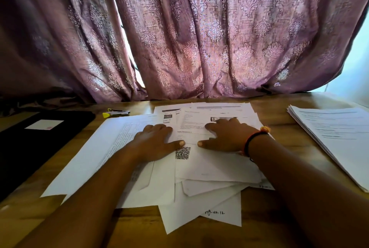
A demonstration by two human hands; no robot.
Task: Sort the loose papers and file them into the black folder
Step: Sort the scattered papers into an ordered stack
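A loose heap of white printed papers (201,175) is spread over the middle of the wooden table (279,119). My left hand (157,141) lies flat on the heap, fingers straight, thumb beside a QR code. My right hand (223,135), with a red and black wrist band, presses flat on the top sheet just to the right. The black folder (30,143) lies closed at the left, a white label on its cover, apart from both hands.
A neater stack of printed sheets (335,137) sits at the right edge of the table. A yellow-tipped stapler (115,113) lies behind the heap. A purple patterned curtain (179,33) hangs right behind the table.
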